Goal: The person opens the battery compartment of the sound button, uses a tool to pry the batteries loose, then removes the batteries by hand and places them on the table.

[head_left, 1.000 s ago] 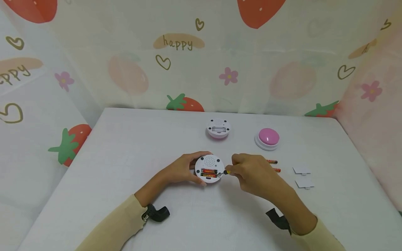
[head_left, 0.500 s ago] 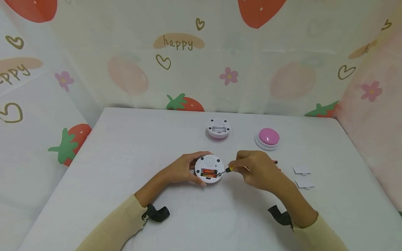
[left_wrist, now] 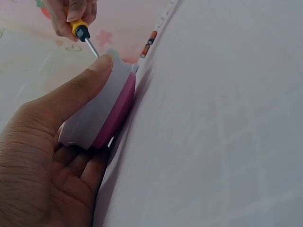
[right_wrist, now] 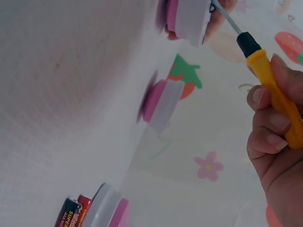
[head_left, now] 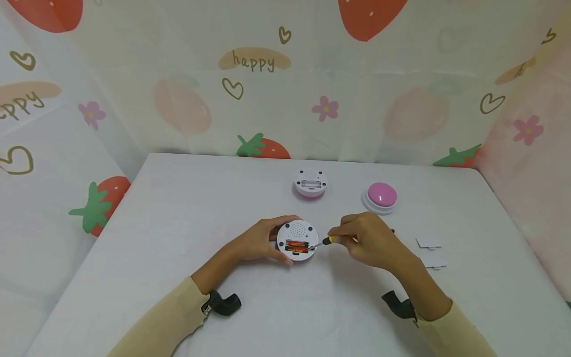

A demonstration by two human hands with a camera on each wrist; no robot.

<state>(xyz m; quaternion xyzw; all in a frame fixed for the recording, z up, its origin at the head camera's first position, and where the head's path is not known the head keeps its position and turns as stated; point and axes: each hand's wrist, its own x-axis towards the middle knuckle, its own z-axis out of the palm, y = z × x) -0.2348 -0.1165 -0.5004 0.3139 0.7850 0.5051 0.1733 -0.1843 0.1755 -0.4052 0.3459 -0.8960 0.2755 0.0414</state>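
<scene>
My left hand [head_left: 258, 241] grips a round white-and-pink push button [head_left: 298, 229] by its sides, thumb near, fingers beyond. The button lies pink side down, as the left wrist view shows. Two orange-and-black batteries [head_left: 296, 246] lie side by side in its uncovered battery compartment. My right hand [head_left: 372, 240] holds a screwdriver [right_wrist: 273, 87] by its yellow handle, fingers curled round it. The screwdriver's metal shaft [head_left: 317, 245] slants down to the right end of the compartment, by the lower battery. Exact contact of the tip is too small to tell.
A second push button [head_left: 311, 183] lies upside down behind, its compartment uncovered. Another stands pink dome [head_left: 381, 194] up at the back right. Two white battery covers [head_left: 429, 242] lie right of my right hand. Loose batteries [right_wrist: 73, 212] lie near it, mostly hidden in the head view.
My right hand has shifted slightly right and away from me, showing more of the screwdriver while its tip stays at the compartment. It now hides most of the loose batteries. My left hand stays put.
</scene>
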